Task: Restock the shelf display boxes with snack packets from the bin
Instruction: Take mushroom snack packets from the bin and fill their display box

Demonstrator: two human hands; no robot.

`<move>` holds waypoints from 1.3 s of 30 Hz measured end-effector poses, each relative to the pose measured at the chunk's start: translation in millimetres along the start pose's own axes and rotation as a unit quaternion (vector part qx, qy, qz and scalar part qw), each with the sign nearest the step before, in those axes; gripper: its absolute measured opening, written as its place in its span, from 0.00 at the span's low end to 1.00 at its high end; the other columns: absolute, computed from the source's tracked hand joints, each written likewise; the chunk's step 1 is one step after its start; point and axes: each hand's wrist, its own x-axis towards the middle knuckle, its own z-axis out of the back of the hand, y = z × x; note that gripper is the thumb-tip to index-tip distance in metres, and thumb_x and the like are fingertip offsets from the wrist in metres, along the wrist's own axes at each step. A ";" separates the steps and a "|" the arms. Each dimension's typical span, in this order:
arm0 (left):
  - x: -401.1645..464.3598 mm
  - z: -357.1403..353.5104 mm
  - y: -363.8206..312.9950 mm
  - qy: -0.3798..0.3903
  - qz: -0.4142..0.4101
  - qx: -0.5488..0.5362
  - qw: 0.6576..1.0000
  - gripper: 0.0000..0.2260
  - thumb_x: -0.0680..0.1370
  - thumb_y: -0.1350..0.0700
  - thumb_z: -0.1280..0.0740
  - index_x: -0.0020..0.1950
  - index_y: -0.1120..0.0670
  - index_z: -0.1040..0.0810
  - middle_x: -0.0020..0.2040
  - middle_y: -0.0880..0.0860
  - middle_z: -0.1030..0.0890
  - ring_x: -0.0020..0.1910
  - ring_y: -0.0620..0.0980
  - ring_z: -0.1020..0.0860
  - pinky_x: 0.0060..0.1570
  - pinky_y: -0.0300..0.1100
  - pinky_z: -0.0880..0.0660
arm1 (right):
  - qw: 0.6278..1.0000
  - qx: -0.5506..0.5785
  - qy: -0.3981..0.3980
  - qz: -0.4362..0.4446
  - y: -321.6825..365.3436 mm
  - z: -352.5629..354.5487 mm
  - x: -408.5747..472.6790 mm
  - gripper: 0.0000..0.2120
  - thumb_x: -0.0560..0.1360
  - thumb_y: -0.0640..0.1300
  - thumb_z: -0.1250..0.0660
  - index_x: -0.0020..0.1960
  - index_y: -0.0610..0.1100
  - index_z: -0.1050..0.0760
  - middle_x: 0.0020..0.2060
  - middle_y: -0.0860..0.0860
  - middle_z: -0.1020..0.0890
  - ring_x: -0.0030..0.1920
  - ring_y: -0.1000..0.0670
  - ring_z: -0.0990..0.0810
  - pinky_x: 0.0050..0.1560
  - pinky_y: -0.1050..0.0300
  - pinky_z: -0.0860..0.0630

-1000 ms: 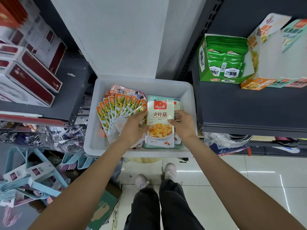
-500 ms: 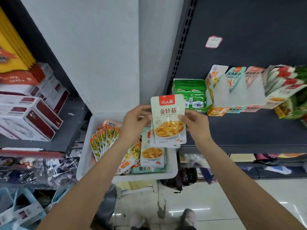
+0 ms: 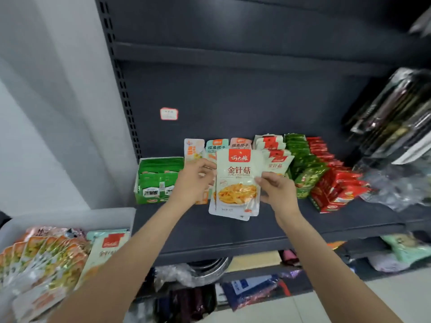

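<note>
Both hands pinch a small stack of enoki packets (image 3: 236, 183) upright, long axis vertical: left hand (image 3: 194, 180) at the upper-left edge, right hand (image 3: 276, 190) at mid-right. Matching packets (image 3: 277, 159) stand just behind and right, nearer the right hand. Supply bin (image 3: 70, 217) lies below-left.

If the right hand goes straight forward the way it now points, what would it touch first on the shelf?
Probably the row of matching pale packets standing just behind. The right hand holds the pale mushroom packets by their right edge and points up toward that row. Depth is unclear.
</note>
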 end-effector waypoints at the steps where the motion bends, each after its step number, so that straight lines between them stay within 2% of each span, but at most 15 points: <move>1: 7.1 -18.5 -6.7 0.007 -0.004 0.002 1.000 0.08 0.78 0.64 0.37 0.48 0.50 0.24 0.45 0.49 0.22 0.40 0.46 0.20 0.42 0.39 0.23 | 1.000 -0.002 -0.003 0.005 1.7 17.4 9.0 0.07 0.77 0.34 0.36 0.44 0.42 0.22 0.41 0.51 0.17 0.43 0.54 0.18 0.43 0.56 0.18; 3: 22.2 -49.5 -16.8 0.017 -0.019 0.016 1.000 0.07 0.78 0.62 0.37 0.51 0.50 0.24 0.46 0.46 0.22 0.44 0.41 0.22 0.48 0.37 0.25 | 1.000 -0.010 -0.008 0.014 4.1 47.0 26.9 0.07 0.77 0.35 0.36 0.44 0.44 0.21 0.43 0.51 0.17 0.43 0.54 0.18 0.42 0.58 0.19; 6: 47.6 -82.7 -24.4 0.036 -0.037 0.073 0.996 0.09 0.78 0.59 0.36 0.58 0.54 0.24 0.52 0.46 0.21 0.53 0.43 0.23 0.55 0.38 0.28 | 0.999 -0.021 -0.032 0.027 7.8 80.4 55.4 0.06 0.77 0.35 0.36 0.45 0.39 0.21 0.43 0.48 0.17 0.43 0.54 0.19 0.39 0.61 0.20; 10: 86.8 -109.3 -27.6 0.033 -0.021 0.137 0.990 0.15 0.79 0.58 0.36 0.65 0.54 0.27 0.59 0.51 0.22 0.57 0.48 0.24 0.55 0.37 0.29 | 0.997 -0.022 -0.069 0.039 6.1 109.4 93.8 0.07 0.77 0.34 0.36 0.45 0.42 0.21 0.47 0.45 0.17 0.48 0.47 0.18 0.48 0.46 0.20; 13: 118.2 -120.3 -21.2 0.037 -0.004 0.160 0.986 0.19 0.78 0.59 0.35 0.68 0.54 0.30 0.64 0.51 0.25 0.59 0.49 0.25 0.56 0.37 0.30 | 0.996 0.013 -0.080 0.035 8.6 120.1 115.3 0.09 0.77 0.34 0.37 0.43 0.45 0.22 0.46 0.47 0.17 0.46 0.51 0.18 0.41 0.55 0.19; 16: 145.7 -129.5 -13.0 0.053 0.019 0.185 0.981 0.21 0.77 0.60 0.36 0.70 0.55 0.32 0.67 0.53 0.27 0.63 0.52 0.26 0.61 0.44 0.29 | 0.993 0.039 -0.100 0.046 13.8 127.0 135.8 0.08 0.78 0.35 0.38 0.43 0.44 0.23 0.43 0.51 0.18 0.44 0.55 0.19 0.36 0.63 0.21; 19: 162.3 -139.6 -8.7 0.086 0.033 0.199 0.976 0.24 0.77 0.58 0.34 0.72 0.55 0.35 0.71 0.55 0.30 0.67 0.55 0.30 0.65 0.45 0.32 | 0.993 0.037 -0.103 0.044 15.4 127.2 155.2 0.09 0.78 0.35 0.38 0.43 0.45 0.24 0.42 0.53 0.18 0.43 0.56 0.19 0.38 0.62 0.21; 22: 170.8 -147.5 -8.0 0.120 0.032 0.182 0.975 0.29 0.75 0.52 0.31 0.74 0.49 0.38 0.72 0.53 0.33 0.70 0.55 0.34 0.67 0.51 0.34 | 0.994 0.041 -0.093 0.038 14.1 121.8 170.4 0.07 0.79 0.36 0.39 0.45 0.44 0.25 0.44 0.52 0.18 0.46 0.55 0.19 0.43 0.59 0.20; 24: 174.1 -151.4 -6.5 0.110 0.038 0.176 0.977 0.30 0.75 0.51 0.31 0.74 0.49 0.39 0.71 0.53 0.32 0.69 0.54 0.32 0.66 0.53 0.33 | 0.994 0.046 -0.094 0.034 14.7 119.2 178.9 0.06 0.79 0.37 0.39 0.47 0.44 0.25 0.45 0.53 0.19 0.47 0.55 0.20 0.42 0.60 0.21; 26: 175.3 -154.3 -5.4 0.090 0.042 0.166 0.981 0.26 0.76 0.55 0.32 0.73 0.52 0.37 0.67 0.53 0.27 0.64 0.52 0.28 0.63 0.50 0.29 | 0.993 0.060 -0.093 0.043 17.7 118.1 188.3 0.05 0.79 0.37 0.39 0.48 0.42 0.25 0.45 0.52 0.19 0.48 0.54 0.20 0.43 0.60 0.22; 29: 176.2 -155.1 -3.0 0.089 0.068 0.107 0.988 0.18 0.76 0.61 0.34 0.66 0.55 0.30 0.60 0.53 0.23 0.54 0.46 0.25 0.52 0.39 0.26 | 0.992 0.073 -0.085 0.060 24.5 117.5 203.3 0.05 0.79 0.36 0.40 0.47 0.43 0.26 0.45 0.53 0.19 0.47 0.56 0.20 0.41 0.62 0.20; 34: 174.8 -153.6 -2.7 0.074 0.075 0.096 0.990 0.13 0.77 0.63 0.35 0.61 0.56 0.25 0.56 0.51 0.22 0.54 0.45 0.24 0.39 0.25 0.29 | 0.992 0.095 -0.048 0.065 26.6 112.6 225.3 0.08 0.79 0.36 0.39 0.44 0.45 0.26 0.47 0.52 0.19 0.51 0.54 0.19 0.49 0.57 0.20; 35: 173.3 -153.3 -3.9 0.076 0.069 0.108 0.989 0.11 0.77 0.63 0.35 0.59 0.56 0.24 0.55 0.51 0.22 0.53 0.45 0.24 0.39 0.25 0.29 | 0.991 0.103 -0.046 0.069 26.8 112.4 229.5 0.08 0.79 0.36 0.39 0.44 0.45 0.26 0.47 0.52 0.18 0.51 0.54 0.19 0.49 0.57 0.21; 38: 168.9 -151.6 -7.0 0.094 0.052 0.133 0.985 0.09 0.77 0.63 0.36 0.55 0.54 0.21 0.53 0.50 0.20 0.53 0.45 0.23 0.51 0.32 0.25 | 0.989 0.126 -0.022 0.075 29.6 113.2 240.1 0.08 0.79 0.36 0.39 0.44 0.46 0.26 0.47 0.52 0.19 0.51 0.55 0.20 0.51 0.56 0.21; 39: 166.3 -151.0 -8.8 0.101 0.050 0.142 0.983 0.09 0.78 0.63 0.36 0.54 0.53 0.21 0.52 0.49 0.20 0.53 0.44 0.23 0.51 0.31 0.26 | 0.989 0.130 -0.009 0.074 30.0 114.1 243.2 0.08 0.79 0.36 0.39 0.44 0.45 0.25 0.47 0.52 0.19 0.51 0.55 0.20 0.51 0.57 0.21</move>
